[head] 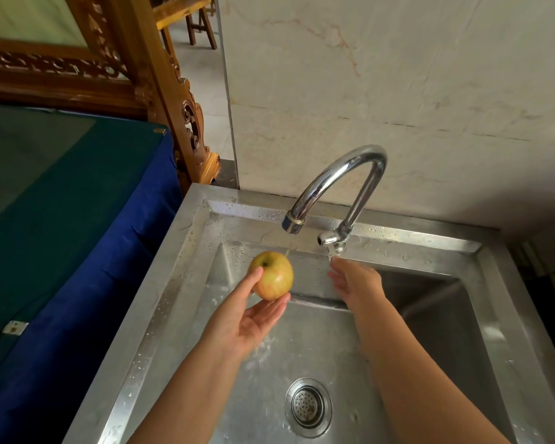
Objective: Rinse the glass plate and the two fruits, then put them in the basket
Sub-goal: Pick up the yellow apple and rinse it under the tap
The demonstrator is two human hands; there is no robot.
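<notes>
— One apple (271,275), yellow streaked with red — where is it?

— Over the steel sink (186,251), just below the spout of the chrome tap (340,184). A thin stream of water meets its upper right side. My left hand (247,318) carries it palm-up, thumb along its left side and fingertips curled under it.

— And your other hand?

— My right hand (356,280) holds nothing — fingers loosely spread, tips touching the tap's small lever (329,240). Droplets dot the rim. The round drain strainer (308,406) sits in the basin near me.
</notes>
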